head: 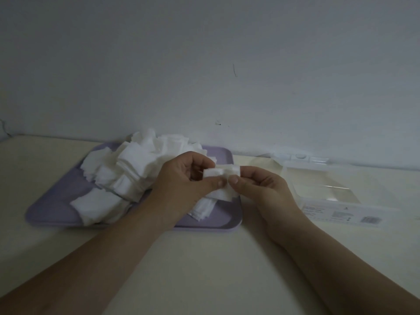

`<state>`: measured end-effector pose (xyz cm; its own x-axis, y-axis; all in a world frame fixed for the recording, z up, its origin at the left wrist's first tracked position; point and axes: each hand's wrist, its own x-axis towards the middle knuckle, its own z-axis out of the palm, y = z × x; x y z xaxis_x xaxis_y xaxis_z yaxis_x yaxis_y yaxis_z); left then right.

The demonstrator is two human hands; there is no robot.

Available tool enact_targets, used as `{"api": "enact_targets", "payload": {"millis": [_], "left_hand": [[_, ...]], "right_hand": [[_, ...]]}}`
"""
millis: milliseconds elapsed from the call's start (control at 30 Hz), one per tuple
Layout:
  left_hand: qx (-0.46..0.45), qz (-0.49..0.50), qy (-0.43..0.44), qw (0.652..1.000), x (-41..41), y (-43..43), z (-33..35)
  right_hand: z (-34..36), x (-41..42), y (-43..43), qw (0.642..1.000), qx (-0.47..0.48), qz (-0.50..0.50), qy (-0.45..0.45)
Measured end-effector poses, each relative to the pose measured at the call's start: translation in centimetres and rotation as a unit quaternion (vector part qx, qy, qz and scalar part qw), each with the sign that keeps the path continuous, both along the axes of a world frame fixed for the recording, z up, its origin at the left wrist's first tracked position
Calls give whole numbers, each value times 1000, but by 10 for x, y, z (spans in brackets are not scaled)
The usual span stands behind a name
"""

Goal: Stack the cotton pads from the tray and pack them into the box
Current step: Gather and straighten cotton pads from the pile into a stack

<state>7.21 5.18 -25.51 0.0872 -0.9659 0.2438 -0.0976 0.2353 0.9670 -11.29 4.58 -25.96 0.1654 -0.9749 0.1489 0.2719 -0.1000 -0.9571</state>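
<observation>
Two hands, one tray, one box, and cotton pads too many to count. The left hand [181, 180] and right hand [266, 189] both pinch a small stack of pads [221, 172] between thumbs and curled fingers, the thumb tips nearly touching at its front. The stack is held up over the right part of the lavender tray [52, 210]. The rest of the pads lie as a loose heap [136, 162] across the tray, some overhanging its far rim. Only a narrow strip of surface [204, 258] separates the tray's right edge from the clear box [347, 214], whose lid [302, 156] lies open by the wall [204, 64]. The near surface is open room, crossed by both forearms. The hands hide part of the tray's right side. The number of pads in the held stack cannot be counted. The box's label is too small to read, and its clear walls are faint in the dim light.
</observation>
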Motion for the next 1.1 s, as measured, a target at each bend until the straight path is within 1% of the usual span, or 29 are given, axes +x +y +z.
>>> {"api": "enact_targets", "payload": {"millis": [67, 133, 433, 567, 867, 967, 1100], "left_hand": [[1, 29, -11, 1000, 0, -2, -2], [4, 44, -4, 999, -1, -3, -3], [4, 76, 1, 997, -1, -5, -2], [15, 60, 8, 998, -2, -4, -1], [20, 62, -4, 998, 1, -5, -4], [21, 67, 15, 997, -2, -5, -2], [10, 76, 17, 997, -1, -4, -2]], "right_hand": [[-3, 1, -2, 1000, 2, -26, 4], [-5, 0, -4, 999, 9, -45, 2], [-6, 0, -7, 996, 29, -88, 5], [-6, 0, -6, 997, 21, -72, 23], [-5, -1, -6, 1000, 15, -24, 2], [-6, -2, -6, 1000, 10, -21, 9], [-4, -3, -5, 999, 9, -32, 27]]}}
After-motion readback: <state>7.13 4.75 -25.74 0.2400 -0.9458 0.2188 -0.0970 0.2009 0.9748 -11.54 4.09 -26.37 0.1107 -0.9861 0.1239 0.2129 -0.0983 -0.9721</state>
